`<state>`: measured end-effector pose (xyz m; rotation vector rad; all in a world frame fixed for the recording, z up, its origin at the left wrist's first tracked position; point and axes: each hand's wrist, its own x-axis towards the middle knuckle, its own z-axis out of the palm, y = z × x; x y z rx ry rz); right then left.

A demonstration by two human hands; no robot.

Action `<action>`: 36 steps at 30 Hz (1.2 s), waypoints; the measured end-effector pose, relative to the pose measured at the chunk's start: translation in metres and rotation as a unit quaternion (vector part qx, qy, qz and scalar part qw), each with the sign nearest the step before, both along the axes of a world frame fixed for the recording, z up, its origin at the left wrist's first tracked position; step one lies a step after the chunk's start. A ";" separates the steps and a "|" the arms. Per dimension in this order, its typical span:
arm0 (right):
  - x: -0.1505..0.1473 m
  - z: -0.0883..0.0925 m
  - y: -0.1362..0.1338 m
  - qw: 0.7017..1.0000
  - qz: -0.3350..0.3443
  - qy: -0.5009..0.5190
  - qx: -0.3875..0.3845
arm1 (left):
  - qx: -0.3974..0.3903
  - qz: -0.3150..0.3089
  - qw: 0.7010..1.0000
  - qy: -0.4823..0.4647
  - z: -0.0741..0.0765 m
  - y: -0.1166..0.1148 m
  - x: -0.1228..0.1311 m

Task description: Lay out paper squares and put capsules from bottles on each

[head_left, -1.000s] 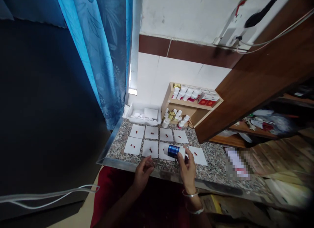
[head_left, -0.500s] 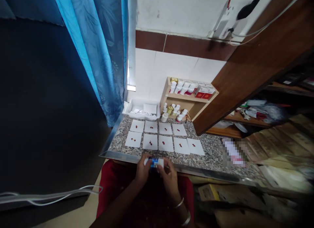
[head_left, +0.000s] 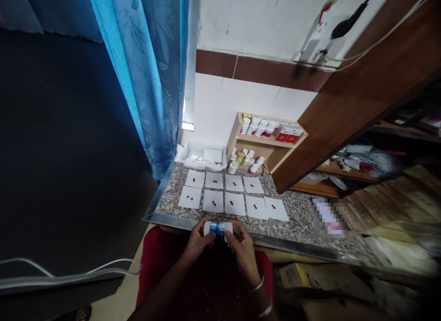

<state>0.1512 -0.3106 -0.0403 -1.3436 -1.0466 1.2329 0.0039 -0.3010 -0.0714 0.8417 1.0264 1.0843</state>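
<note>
Both my hands hold a white bottle with a blue label (head_left: pixel 217 228) lying sideways just off the front edge of a speckled granite counter (head_left: pixel 292 215). My left hand (head_left: pixel 200 240) grips its left end, and my right hand (head_left: pixel 243 252) grips its right end. Beyond them lie several white paper squares (head_left: pixel 234 203) in two rows, each bearing small red pills. The nearest squares are a short way past my fingers, not touching them.
At the back of the counter stand a white tray (head_left: pixel 201 157) of paper slips and a wooden shelf (head_left: pixel 267 141) of white bottles and red boxes. A blue curtain (head_left: pixel 148 82) hangs at the left, and a brown wooden panel (head_left: pixel 344 128) juts in at the right.
The bottle has moved from above the papers, held by my right hand, back to the counter's front edge. My left hand now holds it too.
</note>
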 end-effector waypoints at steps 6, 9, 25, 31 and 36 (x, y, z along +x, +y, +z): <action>0.005 -0.006 -0.002 1.000 -0.005 0.014 -0.009 | 0.003 -0.104 0.993 0.054 -0.007 0.003 -0.006; 0.008 -0.010 0.000 0.998 -0.038 0.013 -0.039 | 0.098 -0.065 0.993 0.031 -0.001 0.002 -0.006; 0.013 0.010 0.003 0.937 0.178 -0.208 0.218 | -0.185 0.036 0.982 -0.014 -0.003 0.001 0.004; 0.004 0.018 0.004 0.926 0.177 -0.226 0.245 | -0.254 0.081 0.961 -0.078 -0.012 0.000 -0.001; -0.007 0.022 0.004 0.910 0.200 -0.241 0.270 | -0.302 0.069 0.947 -0.090 -0.015 -0.001 -0.008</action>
